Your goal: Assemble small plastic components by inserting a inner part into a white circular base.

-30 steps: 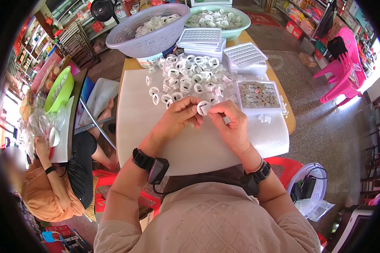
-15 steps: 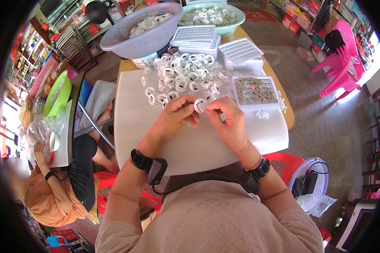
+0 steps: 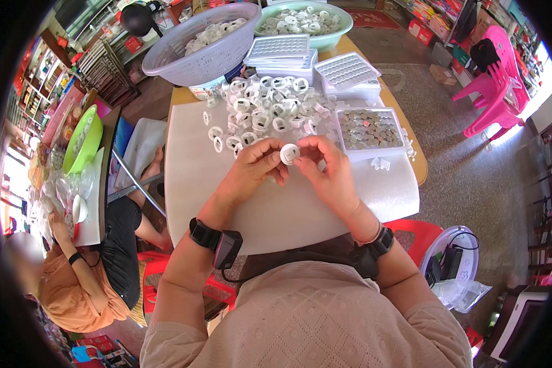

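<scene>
The left hand (image 3: 249, 170) has its grip pinched on a round white piece (image 3: 289, 154), raised over the bench (image 3: 421, 168) just this side of a heap of similar white parts (image 3: 261, 120). The right hand (image 3: 331, 175) has its fingertips at the piece's right edge; whether that grip is closed on it, I cannot tell.

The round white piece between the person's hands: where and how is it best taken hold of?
The round white piece is probably best pinched at its rim, coming from the left, as the left hand does: its disc-like, dark-marked face is turned toward the camera, so an edge pinch leaves most of that uncovered. The right hand is at its right edge.
</scene>
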Tool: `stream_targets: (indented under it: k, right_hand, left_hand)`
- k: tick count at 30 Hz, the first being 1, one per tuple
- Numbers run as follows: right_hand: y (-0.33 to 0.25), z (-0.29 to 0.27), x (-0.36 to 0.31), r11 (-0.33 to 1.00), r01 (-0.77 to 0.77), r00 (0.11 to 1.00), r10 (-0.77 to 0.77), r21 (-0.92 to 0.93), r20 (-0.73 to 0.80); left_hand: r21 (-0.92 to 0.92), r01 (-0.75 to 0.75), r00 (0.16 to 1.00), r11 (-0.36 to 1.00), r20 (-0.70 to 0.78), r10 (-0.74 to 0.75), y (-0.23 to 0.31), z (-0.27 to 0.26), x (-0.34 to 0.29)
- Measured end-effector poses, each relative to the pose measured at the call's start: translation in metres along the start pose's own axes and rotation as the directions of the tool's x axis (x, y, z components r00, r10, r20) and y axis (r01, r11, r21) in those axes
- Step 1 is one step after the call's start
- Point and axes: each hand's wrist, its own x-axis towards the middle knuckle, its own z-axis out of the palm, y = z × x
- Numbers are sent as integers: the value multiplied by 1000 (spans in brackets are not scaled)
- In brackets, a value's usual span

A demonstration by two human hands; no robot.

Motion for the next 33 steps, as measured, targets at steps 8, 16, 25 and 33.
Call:
stream_targets:
  k: [8, 16, 25, 33]
  right_hand:
    - [12, 1, 0, 972, -143, 990, 140, 188, 29]
    - [17, 6, -2, 998, -69, 994, 68, 2, 83]
    - [11, 5, -2, 987, -133, 985, 121, 94, 126]
    - [2, -1, 0, 946, -291, 938, 252, 142, 240]
  left_hand:
    - [119, -79, 982, 990, -163, 98, -1, 4, 1]
    - [222, -54, 976, 973, -194, 98, 3, 12, 0]
    - [242, -67, 980, 968, -167, 109, 6, 16, -1]
    - [260, -41, 986, 965, -147, 81, 0, 11, 1]
